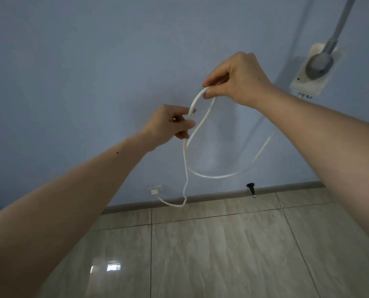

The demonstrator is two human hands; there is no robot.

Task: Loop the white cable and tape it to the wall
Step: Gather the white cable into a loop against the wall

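While my left hand and right hand each pinch the white cable mid-frame, its slack sags toward the wall; a loose pinch risks the loop springing open

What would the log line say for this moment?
step: looping | left hand: pinches white cable | right hand: pinches loop top | tape: unseen

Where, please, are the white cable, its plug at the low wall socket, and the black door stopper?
white cable (213, 176): head view, on the hanging lower curve.
plug (153, 192): head view, on its white body at the socket.
black door stopper (250, 187): head view, on its black stem above the skirting.
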